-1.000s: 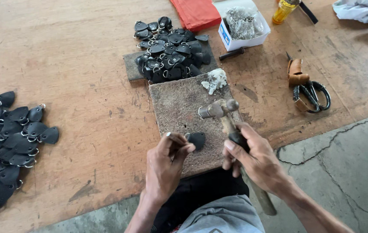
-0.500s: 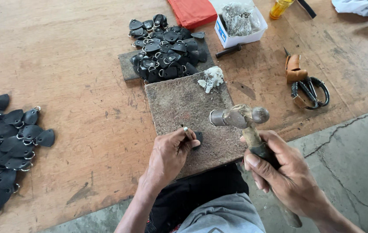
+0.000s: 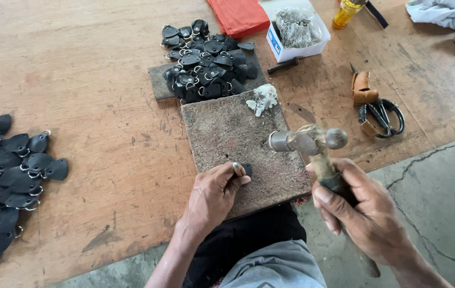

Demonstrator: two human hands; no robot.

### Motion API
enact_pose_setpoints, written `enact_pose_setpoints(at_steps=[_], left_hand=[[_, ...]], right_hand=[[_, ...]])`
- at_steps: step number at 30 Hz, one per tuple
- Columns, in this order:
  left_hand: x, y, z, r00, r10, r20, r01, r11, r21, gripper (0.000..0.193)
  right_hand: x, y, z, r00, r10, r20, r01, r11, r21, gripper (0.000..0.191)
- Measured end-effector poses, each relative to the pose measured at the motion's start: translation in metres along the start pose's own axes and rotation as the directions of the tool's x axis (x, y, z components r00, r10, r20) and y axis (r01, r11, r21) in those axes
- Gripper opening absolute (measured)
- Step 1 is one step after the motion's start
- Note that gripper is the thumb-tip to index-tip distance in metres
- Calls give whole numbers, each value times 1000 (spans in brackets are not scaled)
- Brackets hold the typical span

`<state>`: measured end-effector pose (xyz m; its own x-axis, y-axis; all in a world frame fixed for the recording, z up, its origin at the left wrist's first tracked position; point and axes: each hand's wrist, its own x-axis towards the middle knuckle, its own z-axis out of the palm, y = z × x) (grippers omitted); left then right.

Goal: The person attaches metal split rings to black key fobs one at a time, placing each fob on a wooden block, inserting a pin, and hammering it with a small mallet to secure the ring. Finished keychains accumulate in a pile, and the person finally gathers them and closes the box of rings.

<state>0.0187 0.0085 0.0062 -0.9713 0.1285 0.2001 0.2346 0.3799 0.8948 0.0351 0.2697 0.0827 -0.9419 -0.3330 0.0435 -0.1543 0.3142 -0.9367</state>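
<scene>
On block point(image 3: 227, 133), left hand point(image 3: 211, 194) pins tab point(image 3: 246, 169); right hand point(image 3: 366, 213) — hammer point(image 3: 307, 141) raised

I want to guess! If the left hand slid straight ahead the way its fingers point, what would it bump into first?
Probably the small black piece that the left hand already pins at its fingertips; beyond it, only bare work block.

The bench point(image 3: 94, 69) is bare between the two heaps of black leather tags point(image 3: 11, 176), so a hand can pass there. Behind the work board point(image 3: 227, 133), the second tag heap point(image 3: 208, 66), a white lump point(image 3: 262, 98) and the box point(image 3: 297, 50) stand in the way; scissors point(image 3: 382, 114) lie to the right.
</scene>
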Motion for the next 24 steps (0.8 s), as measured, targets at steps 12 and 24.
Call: enact_pose_setpoints(at_steps=[12,24], left_hand=[[-9,-6,9,973,227,35,-230,957,175,14],[-8,-7,22,994,-13,112,-23,948,317,16]], right_hand=[[-19,-17,-63,876,-290,-386,433,824,364,34],[22,-19,6,937,279,210,-150,864,-481,27]])
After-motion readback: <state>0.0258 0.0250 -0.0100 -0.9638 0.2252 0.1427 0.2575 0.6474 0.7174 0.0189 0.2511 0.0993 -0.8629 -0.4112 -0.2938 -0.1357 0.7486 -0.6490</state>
